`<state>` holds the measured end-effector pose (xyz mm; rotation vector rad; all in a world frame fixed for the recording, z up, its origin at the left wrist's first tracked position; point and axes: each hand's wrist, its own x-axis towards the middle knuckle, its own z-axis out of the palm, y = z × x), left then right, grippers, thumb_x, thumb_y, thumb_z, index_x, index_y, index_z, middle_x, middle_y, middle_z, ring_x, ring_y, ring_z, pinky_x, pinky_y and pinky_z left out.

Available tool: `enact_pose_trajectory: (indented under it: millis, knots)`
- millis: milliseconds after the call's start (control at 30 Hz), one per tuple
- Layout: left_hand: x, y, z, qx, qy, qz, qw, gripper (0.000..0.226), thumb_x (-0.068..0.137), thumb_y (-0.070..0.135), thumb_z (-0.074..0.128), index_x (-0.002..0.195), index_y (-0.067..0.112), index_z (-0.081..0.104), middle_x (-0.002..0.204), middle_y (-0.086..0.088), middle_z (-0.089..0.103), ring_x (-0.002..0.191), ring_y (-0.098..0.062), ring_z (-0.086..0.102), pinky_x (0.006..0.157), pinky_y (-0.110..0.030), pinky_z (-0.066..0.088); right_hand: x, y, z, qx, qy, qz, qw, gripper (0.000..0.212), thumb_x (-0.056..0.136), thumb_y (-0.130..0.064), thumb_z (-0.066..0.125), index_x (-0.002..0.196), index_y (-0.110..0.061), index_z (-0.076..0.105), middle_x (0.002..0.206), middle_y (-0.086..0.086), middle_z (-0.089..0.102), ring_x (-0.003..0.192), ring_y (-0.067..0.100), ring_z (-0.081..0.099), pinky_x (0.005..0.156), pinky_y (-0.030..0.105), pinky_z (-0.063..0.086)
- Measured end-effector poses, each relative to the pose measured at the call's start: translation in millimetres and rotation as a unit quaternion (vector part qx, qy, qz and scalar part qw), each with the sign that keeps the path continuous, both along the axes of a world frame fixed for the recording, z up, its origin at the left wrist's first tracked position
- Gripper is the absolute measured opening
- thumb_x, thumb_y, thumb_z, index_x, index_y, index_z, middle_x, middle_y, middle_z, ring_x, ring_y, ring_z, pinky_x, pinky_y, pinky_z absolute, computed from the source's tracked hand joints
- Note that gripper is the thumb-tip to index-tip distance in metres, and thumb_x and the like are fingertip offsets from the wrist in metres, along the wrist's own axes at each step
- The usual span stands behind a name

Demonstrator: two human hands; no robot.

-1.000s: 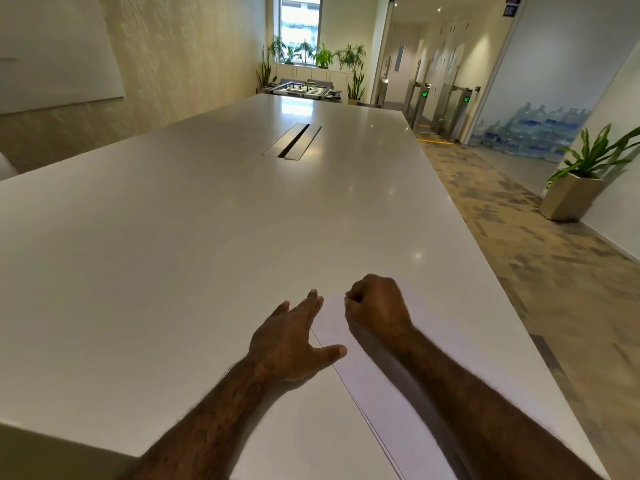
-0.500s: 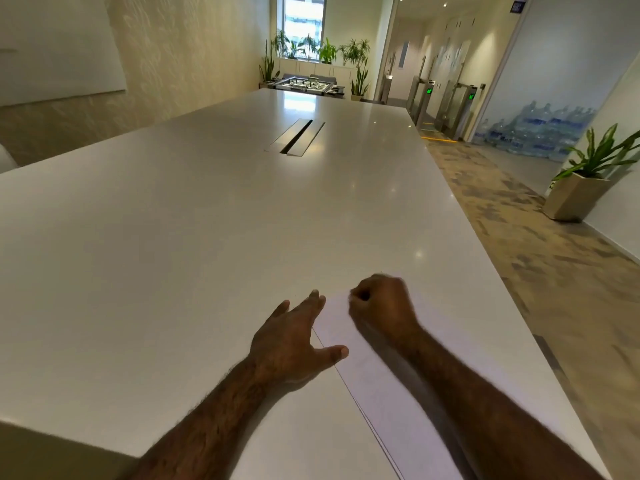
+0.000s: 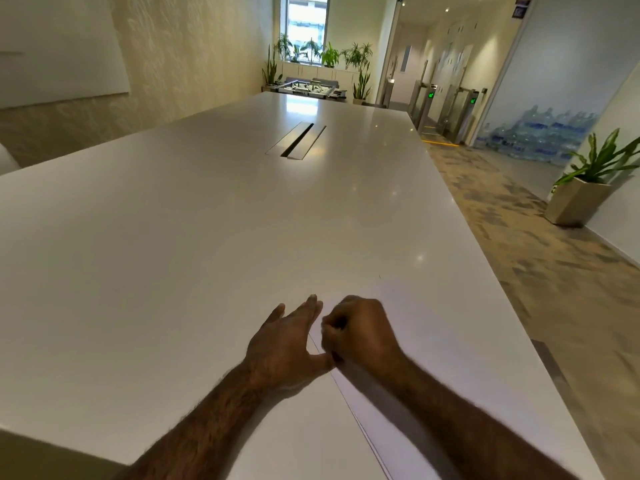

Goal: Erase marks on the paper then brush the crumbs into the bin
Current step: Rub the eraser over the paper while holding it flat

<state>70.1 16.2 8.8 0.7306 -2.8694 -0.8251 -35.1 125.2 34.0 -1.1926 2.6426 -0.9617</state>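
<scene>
At near table edge: left hand flat, fingers straight, pinning paper against sliding. Right hand fisted just beside, likely clamping eraser, hidden.

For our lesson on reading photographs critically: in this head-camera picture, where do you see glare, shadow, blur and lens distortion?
Head view: window glare streaks the far end of the table, with small ceiling-light spots nearer; soft shadows fall under both forearms onto the paper; the right hand is slightly blurred, its fist hiding whatever it holds; the left hand lies flat; the wide-angle lens bows the table edges and walls.
</scene>
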Motion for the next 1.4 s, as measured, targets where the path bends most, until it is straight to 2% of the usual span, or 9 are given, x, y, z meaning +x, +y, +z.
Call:
enact_pose_trajectory:
  millis: [233, 400, 567, 700, 933, 1133, 1200, 1300, 1400]
  knots:
    - [2, 1, -7, 0.02, -0.001, 0.001, 1.0, 0.104, 0.078, 0.074, 0.059, 0.156, 0.036, 0.0, 0.159, 0.029, 0.007, 0.151, -0.019, -0.003, 0.121, -0.032, 0.008, -86, 28, 18, -0.003, 0.051, -0.204, 0.978, 0.024, 0.068, -0.011, 0.067, 0.047, -0.01, 0.054, 0.047, 0.006, 0.056, 0.057, 0.018, 0.065, 0.054, 0.022, 0.037]
    - [-1, -1, -11, -0.037, 0.026, -0.031, 0.999, 0.095, 0.084, 0.068, 0.053, 0.157, 0.029, 0.006, 0.162, 0.018, 0.011, 0.146, 0.006, 0.012, 0.122, -0.033, -0.007, 3, 9, -11, -0.026, -0.033, 0.009, 0.999, 0.012, 0.073, -0.009, 0.066, 0.063, -0.014, 0.071, 0.068, -0.004, 0.066, 0.062, 0.009, 0.064, 0.059, 0.03, 0.054]
    - [-4, -4, -11, -0.033, 0.015, -0.039, 0.999, 0.101, 0.082, 0.073, 0.052, 0.157, 0.027, 0.003, 0.162, 0.019, 0.009, 0.145, 0.008, 0.011, 0.122, -0.035, -0.009, -109, 41, 6, -0.001, 0.058, -0.215, 0.975, 0.013, 0.072, -0.009, 0.065, 0.06, -0.008, 0.07, 0.062, 0.004, 0.07, 0.061, 0.02, 0.066, 0.052, 0.022, 0.045]
    - [-3, -5, -9, -0.039, 0.018, -0.042, 0.998, 0.1, 0.083, 0.073, 0.052, 0.157, 0.027, 0.001, 0.162, 0.018, 0.007, 0.145, 0.008, 0.01, 0.122, -0.035, -0.01, -109, 35, -6, 0.055, 0.059, -0.102, 0.992, 0.015, 0.081, -0.006, 0.066, 0.087, -0.012, 0.079, 0.09, 0.0, 0.075, 0.083, 0.013, 0.067, 0.066, 0.005, 0.035]
    - [-1, -2, -10, -0.029, 0.022, -0.033, 0.999, 0.101, 0.083, 0.072, 0.054, 0.157, 0.028, 0.002, 0.162, 0.017, 0.009, 0.146, 0.006, 0.009, 0.122, -0.035, -0.01, -120, 31, 13, 0.068, 0.179, -0.118, 0.974, 0.026, 0.082, -0.014, 0.066, 0.106, -0.013, 0.074, 0.111, 0.011, 0.07, 0.1, 0.027, 0.065, 0.086, 0.027, 0.049]
    - [-2, 1, -4, -0.025, 0.023, -0.025, 0.999, 0.098, 0.082, 0.072, 0.055, 0.157, 0.03, 0.007, 0.161, 0.017, 0.016, 0.146, 0.002, 0.014, 0.122, -0.034, -0.007, -76, -58, 2, 0.094, 0.096, 0.14, 0.981, 0.039, 0.095, -0.034, 0.055, 0.134, -0.027, 0.055, 0.133, 0.002, 0.06, 0.117, 0.017, 0.058, 0.1, 0.037, 0.048]
    - [-3, -1, -5, -0.029, 0.03, -0.028, 0.999, 0.098, 0.08, 0.075, 0.055, 0.156, 0.033, 0.01, 0.159, 0.016, 0.025, 0.144, 0.002, 0.023, 0.123, -0.037, -0.006, -70, -80, -11, 0.121, 0.118, 0.176, 0.97, 0.03, 0.093, -0.027, 0.056, 0.122, -0.028, 0.064, 0.133, 0.003, 0.06, 0.118, 0.017, 0.057, 0.099, 0.039, 0.049]
    - [-4, -2, -7, -0.031, 0.017, -0.03, 0.999, 0.097, 0.079, 0.077, 0.053, 0.155, 0.035, 0.01, 0.159, 0.016, 0.027, 0.144, 0.0, 0.025, 0.122, -0.036, -0.01, -74, -98, -14, 0.137, 0.182, 0.146, 0.963, 0.011, 0.078, -0.004, 0.059, 0.075, -0.008, 0.068, 0.086, 0.007, 0.068, 0.082, 0.025, 0.064, 0.073, 0.039, 0.056]
    - [-5, -1, -5, -0.042, -0.008, -0.027, 0.999, 0.097, 0.08, 0.077, 0.051, 0.156, 0.033, 0.009, 0.161, 0.015, 0.019, 0.147, -0.003, 0.019, 0.121, -0.037, -0.012, -77, -100, -12, 0.065, 0.185, 0.102, 0.975, 0.015, 0.081, -0.003, 0.061, 0.086, -0.009, 0.074, 0.089, 0.007, 0.071, 0.082, 0.024, 0.067, 0.074, 0.036, 0.056]
